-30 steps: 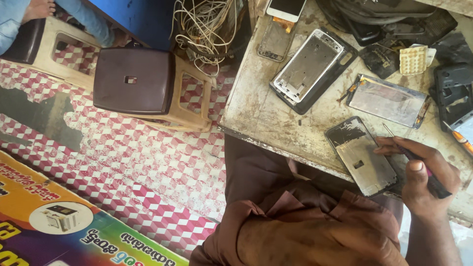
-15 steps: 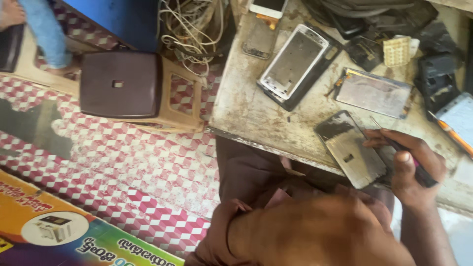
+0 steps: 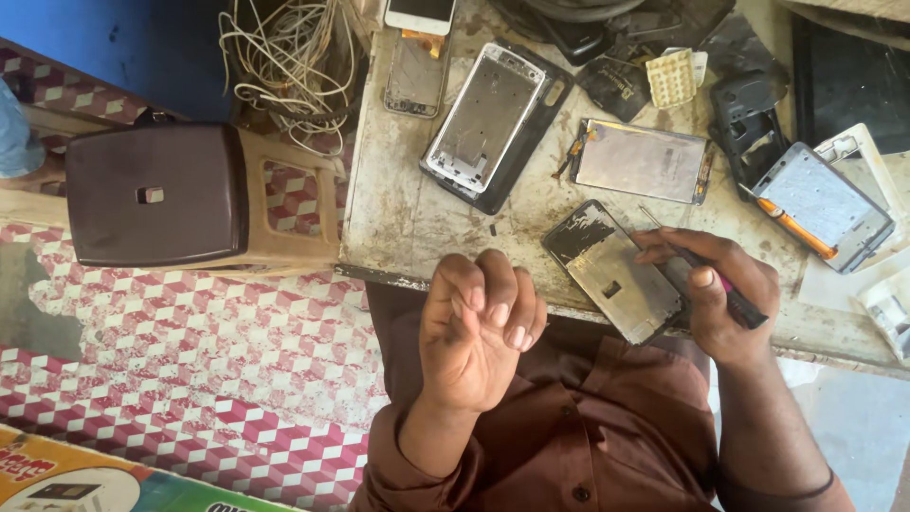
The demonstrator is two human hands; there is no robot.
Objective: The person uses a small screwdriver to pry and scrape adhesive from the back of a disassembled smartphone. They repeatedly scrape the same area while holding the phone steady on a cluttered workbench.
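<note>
1. Metal-backed and cracked at its upper end, the phone panel (image 3: pixel 611 270) lies on the worn bench (image 3: pixel 398 218) at its near edge, its long axis running diagonally from upper left to lower right, and its lower end juts slightly past the edge.
2. Just right of that panel, the right hand (image 3: pixel 716 299) touches its right side; the fingers are closed around a thin screwdriver (image 3: pixel 706 270) with a dark handle, whose tip points up and left above the panel's upper right edge.
3. Raised in front of the brown shirt (image 3: pixel 569 427), the left hand (image 3: pixel 479 327) holds nothing; its fingers are loosely curled, palm toward the camera, and it hangs apart from the panel, to the left and nearer the body. The right hand is the nearer of the two by far.
4. Scratched and grimy, the bench also carries a silver phone frame (image 3: pixel 488 118) in a dark case, a flat metal plate (image 3: pixel 643 159), a second opened phone (image 3: pixel 820 204) at the right, a white phone (image 3: pixel 419 14) at the top edge and dark loose parts.
5. Left of the bench stands a brown stool (image 3: pixel 156 194), with a tangle of pale wires (image 3: pixel 289 62) behind it, on a floor (image 3: pixel 190 360) of red and white cube pattern.
</note>
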